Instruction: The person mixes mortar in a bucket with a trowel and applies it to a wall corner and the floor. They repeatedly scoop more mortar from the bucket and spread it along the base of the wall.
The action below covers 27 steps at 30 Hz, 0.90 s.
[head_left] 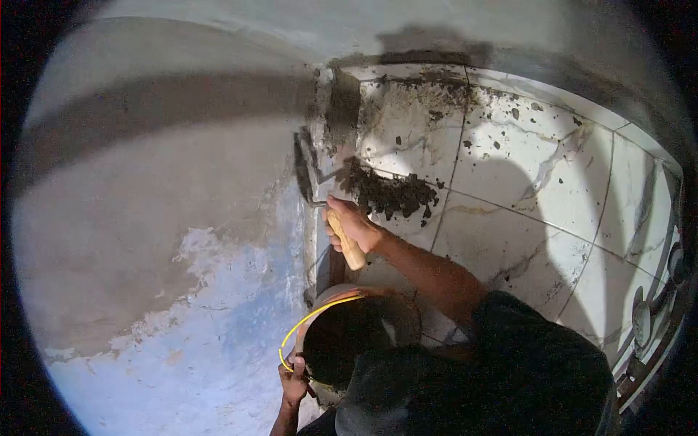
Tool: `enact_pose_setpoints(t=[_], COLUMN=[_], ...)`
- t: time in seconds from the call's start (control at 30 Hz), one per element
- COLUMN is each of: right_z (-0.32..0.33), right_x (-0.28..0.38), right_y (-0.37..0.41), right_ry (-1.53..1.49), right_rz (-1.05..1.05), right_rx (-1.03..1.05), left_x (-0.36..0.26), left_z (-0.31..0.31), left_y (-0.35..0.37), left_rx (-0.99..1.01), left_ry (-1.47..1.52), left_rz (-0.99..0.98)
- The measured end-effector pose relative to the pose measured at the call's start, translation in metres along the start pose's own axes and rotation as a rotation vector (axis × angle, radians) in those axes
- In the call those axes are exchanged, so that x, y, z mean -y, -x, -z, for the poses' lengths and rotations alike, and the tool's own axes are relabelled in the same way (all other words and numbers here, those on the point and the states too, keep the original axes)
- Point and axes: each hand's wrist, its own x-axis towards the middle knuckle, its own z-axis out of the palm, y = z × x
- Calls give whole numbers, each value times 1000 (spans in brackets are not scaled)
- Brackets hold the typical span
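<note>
Trowel [348, 245] held upright against the wall [167, 182], bucket [404, 316] held below.
The trowel's wooden handle is closely wrapped by the fingers of the right hand [352, 224], its blade set along the wall's right edge; the bucket's rim, by its yellow handle [311, 317], is gripped by the curled left hand [294, 378]. The bucket is placed by the lower left corner of the tiles [509, 196], and a mortar heap [396, 195] is spread near their left edge. For good work, as judged, the blade should be pressed flat and drawn steadily along the edge, with the bucket held close so that crumbs are caught. One trowel, one bucket, one main heap and two hands are counted; the scattered crumbs [515, 114] are too small and many to be counted surely.
</note>
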Motion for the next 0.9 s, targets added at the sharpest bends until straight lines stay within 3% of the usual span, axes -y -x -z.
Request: enact_pose_setpoints(t=[0.07,0.13,0.23,0.27,0.37,0.43,0.47,0.5,0.57,0.63,0.7,0.77,0.87,0.9], right_z=[1,17,39,38,51,50,50,29,81,119,137,103,121,118], right_x=[-4,25,60,64,36,-9,-25,-20,-62,-30,12,71,45,35], right_y=[-9,-39,-80,-93,-110,-80,-55,-22,-67,-97,-125,-91,-106,-99], right_ry=[-142,-75,-95,-46,117,274,101,207,308,796,800,270,80,23], right_rz=[88,317,303,316,240,275,144,210,565,991,1010,253,364,279], right_rx=[-158,-390,-334,-408,-486,-448,-275,-398,-365,-540,-558,-498,-371,-382], left_x=[-12,-8,14,17,21,25,21,15,2,-4,8,19,14,12], left_z=[-1,-1,13,14,12,22,25,22,7,4,19,21,19,16], left_y=[4,6,12,10,11,13,9,4,-1,1,8,4,1,0], left_rx=[29,59,-9,-11,-25,-1,60,70,77,75,58,83,100,96], left_ry=[-35,0,-26,-28,-43,-69,-48,-53,133,176,25,82,135,132], left_rz=[-14,-27,89,90,-67,128,200,190,55,21,176,121,76,73])
